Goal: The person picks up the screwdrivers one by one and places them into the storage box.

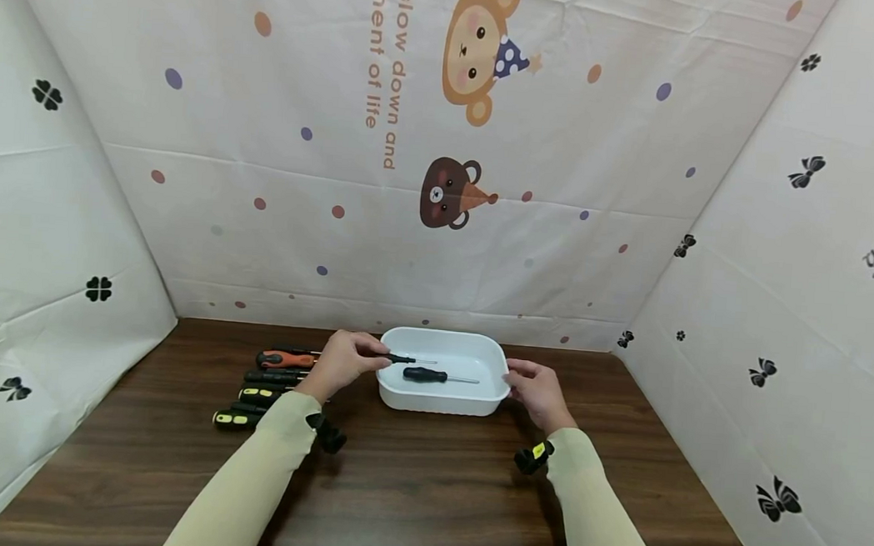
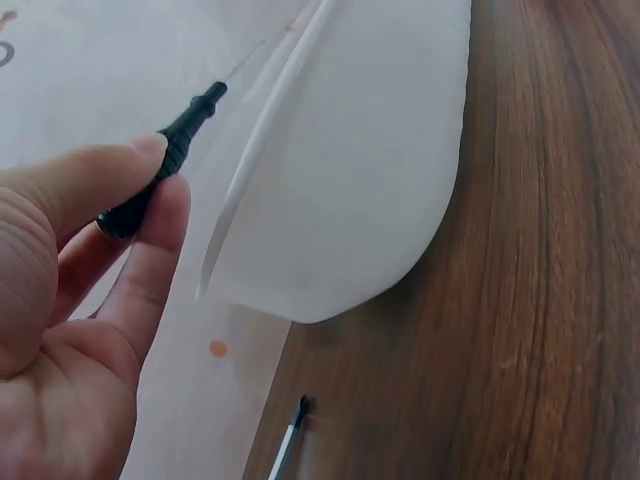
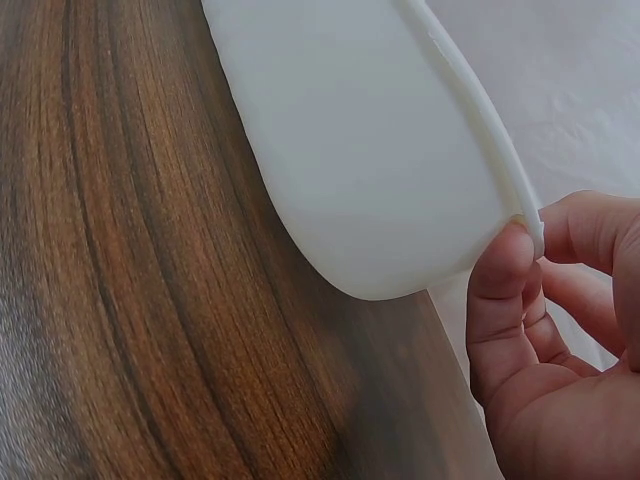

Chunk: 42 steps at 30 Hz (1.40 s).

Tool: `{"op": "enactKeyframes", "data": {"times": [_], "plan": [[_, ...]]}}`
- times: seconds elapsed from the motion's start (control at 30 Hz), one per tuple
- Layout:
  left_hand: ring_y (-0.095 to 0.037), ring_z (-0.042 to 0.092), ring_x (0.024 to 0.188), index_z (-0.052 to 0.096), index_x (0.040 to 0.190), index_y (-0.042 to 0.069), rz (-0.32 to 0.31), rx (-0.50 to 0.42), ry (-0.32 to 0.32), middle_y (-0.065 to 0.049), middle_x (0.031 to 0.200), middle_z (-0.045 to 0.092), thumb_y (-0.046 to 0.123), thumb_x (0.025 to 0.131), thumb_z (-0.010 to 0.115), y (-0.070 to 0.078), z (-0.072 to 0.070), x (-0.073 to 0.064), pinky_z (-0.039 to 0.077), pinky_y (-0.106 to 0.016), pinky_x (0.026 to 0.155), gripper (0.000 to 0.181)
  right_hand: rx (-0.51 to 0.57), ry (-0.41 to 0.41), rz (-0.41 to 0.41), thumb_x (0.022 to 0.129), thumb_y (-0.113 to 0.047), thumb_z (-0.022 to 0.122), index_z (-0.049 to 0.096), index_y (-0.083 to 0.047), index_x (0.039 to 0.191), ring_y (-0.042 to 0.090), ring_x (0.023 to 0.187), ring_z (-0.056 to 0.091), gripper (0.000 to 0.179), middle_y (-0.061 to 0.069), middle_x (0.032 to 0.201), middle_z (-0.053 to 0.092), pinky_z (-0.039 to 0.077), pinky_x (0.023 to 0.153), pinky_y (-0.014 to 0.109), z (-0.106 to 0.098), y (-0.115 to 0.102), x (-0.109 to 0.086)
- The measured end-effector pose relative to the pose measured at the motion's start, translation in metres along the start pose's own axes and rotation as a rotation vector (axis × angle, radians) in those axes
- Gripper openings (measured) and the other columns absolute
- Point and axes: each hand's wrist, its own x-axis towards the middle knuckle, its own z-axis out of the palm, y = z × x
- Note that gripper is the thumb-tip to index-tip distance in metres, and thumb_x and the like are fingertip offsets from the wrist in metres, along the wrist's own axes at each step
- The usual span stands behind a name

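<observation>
Between its thumb and fingers, my left hand [image 1: 346, 362] pinches a small black screwdriver [image 2: 172, 160] by the handle. The thin shaft points right, over the left side of a white plastic tub [image 1: 440, 403]. Inside the tub lies another black-handled screwdriver [image 1: 425, 375], its shaft also pointing right. At the tub's right end, my right hand [image 1: 538, 394] grips the rim between thumb and fingers, as the right wrist view shows with the tub wall [image 3: 370, 150] beside it.
Left of the tub, several screwdrivers lie in a row on the dark wooden table [image 1: 424, 489], among them an orange-and-black one [image 1: 281, 359] and a yellow-and-black one [image 1: 236, 419]. My left forearm partly covers them. Printed white cloth [image 1: 319, 241] hangs behind and at both sides.
</observation>
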Motion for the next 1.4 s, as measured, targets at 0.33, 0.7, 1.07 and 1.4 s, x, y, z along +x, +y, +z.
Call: {"op": "enactKeyframes", "data": {"times": [0.33,0.7,1.07,1.4], "plan": [[-0.015,0.068,0.088,0.084,0.092,0.016,-0.036,0.047,-0.029,-0.002,0.098,0.078,0.016,0.08,0.089,0.008,0.012,0.009,0.058,-0.03,0.074,0.013,-0.019,0.01,0.021,0.097,-0.006,0.067,0.067,-0.002,0.131,0.018,0.082,0.066,0.035,0.021,0.129,0.066,0.061,0.088,0.044,0.001,-0.002,-0.001],[-0.014,0.067,0.084,0.084,0.087,0.015,-0.067,0.138,-0.107,0.001,0.091,0.078,0.014,0.08,0.088,0.022,0.035,0.02,0.058,-0.031,0.073,0.008,-0.022,0.006,0.021,0.098,-0.008,0.068,0.066,0.0,0.133,0.016,0.084,0.066,0.037,0.022,0.132,0.065,0.061,0.085,0.038,0.001,-0.002,-0.001],[-0.012,0.067,0.08,0.083,0.083,0.014,-0.047,0.226,-0.148,0.001,0.089,0.078,0.013,0.08,0.088,0.032,0.051,0.03,0.056,-0.03,0.073,0.006,-0.024,0.001,0.026,0.098,-0.008,0.067,0.066,-0.001,0.134,0.018,0.087,0.067,0.037,0.021,0.135,0.064,0.062,0.081,0.033,0.0,-0.001,0.003],[-0.011,0.066,0.075,0.083,0.081,0.011,-0.023,0.282,-0.179,-0.001,0.084,0.078,0.009,0.08,0.088,0.035,0.063,0.034,0.055,-0.029,0.071,0.006,-0.017,-0.001,0.021,0.098,-0.009,0.067,0.066,-0.002,0.134,0.018,0.086,0.067,0.037,0.022,0.134,0.064,0.062,0.081,0.034,-0.001,-0.002,0.001]]}}
